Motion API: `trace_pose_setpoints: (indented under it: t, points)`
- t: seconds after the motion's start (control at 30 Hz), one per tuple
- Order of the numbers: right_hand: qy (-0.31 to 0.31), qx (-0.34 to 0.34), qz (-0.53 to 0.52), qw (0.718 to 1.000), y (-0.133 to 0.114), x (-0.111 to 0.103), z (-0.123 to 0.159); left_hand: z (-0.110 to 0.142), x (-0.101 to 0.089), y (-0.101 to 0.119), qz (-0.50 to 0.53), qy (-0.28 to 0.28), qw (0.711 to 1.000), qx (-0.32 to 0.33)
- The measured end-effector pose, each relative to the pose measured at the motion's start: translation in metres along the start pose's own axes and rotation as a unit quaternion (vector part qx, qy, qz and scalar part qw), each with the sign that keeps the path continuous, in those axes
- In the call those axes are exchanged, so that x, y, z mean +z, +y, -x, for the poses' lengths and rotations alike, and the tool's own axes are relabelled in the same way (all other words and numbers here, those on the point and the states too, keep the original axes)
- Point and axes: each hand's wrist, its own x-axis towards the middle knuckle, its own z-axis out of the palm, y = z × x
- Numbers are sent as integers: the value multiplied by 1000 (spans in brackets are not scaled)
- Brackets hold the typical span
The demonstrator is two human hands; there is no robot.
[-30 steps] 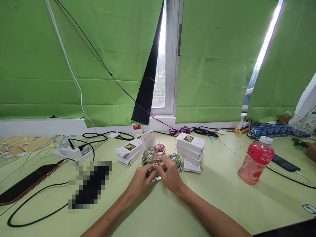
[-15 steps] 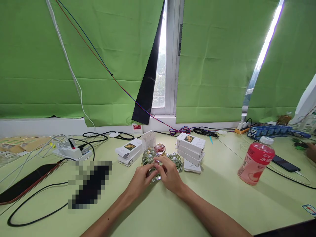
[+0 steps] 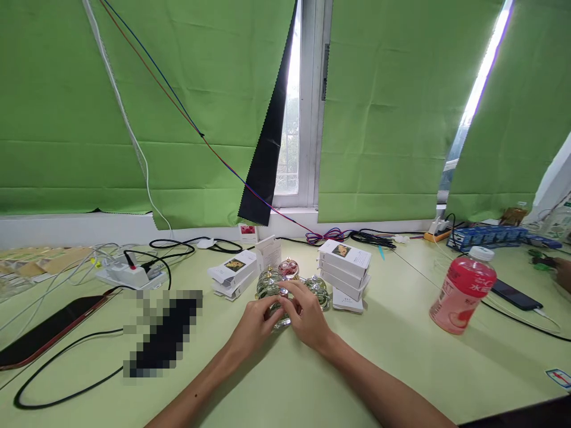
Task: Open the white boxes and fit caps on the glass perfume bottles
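Both my hands meet at the middle of the table around a small clear glass bottle (image 3: 282, 321) that stands on the tabletop. My left hand (image 3: 253, 327) curls round its left side. My right hand (image 3: 307, 318) pinches at its small pinkish top (image 3: 282, 291) with fingers bent. Right behind stand other round glass bottles: a greenish bottle (image 3: 267, 281), a pink-filled bottle (image 3: 289, 268) and another greenish bottle (image 3: 317, 289).
White boxes lie stacked at left (image 3: 234, 273) and right (image 3: 344, 267) of the bottles. A pink drink bottle (image 3: 462, 289) stands at right. A power strip (image 3: 127, 274), cables, a dark phone (image 3: 44, 333) and a blurred dark patch (image 3: 163, 339) lie left. Another person's hand (image 3: 562, 272) shows far right.
Hardly anything differs; my fingers shift slightly on the bottle's top while both hands stay in place.
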Motion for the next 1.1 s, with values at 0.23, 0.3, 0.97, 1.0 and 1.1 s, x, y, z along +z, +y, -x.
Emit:
trace_pose_setpoints:
  t: [0.23,0.3,0.97,1.0,1.1]
  points:
    - [1,-19,17,1000,1,-1,-2,1,3,-5,-6,5,1000,-5]
    - [2,-14,15,1000,3,0,-2,1,3,-4,-5,6,1000,-2]
    - [17,-20,-18,999,-2,0,-2,0,2,-2,-8,4,1000,-3]
    - [18,-26,-18,999,-2,0,-2,0,2,-2,-8,6,1000,-5]
    - [19,-24,-16,999,0,1,-3,0,2,-2,-8,10,1000,-7]
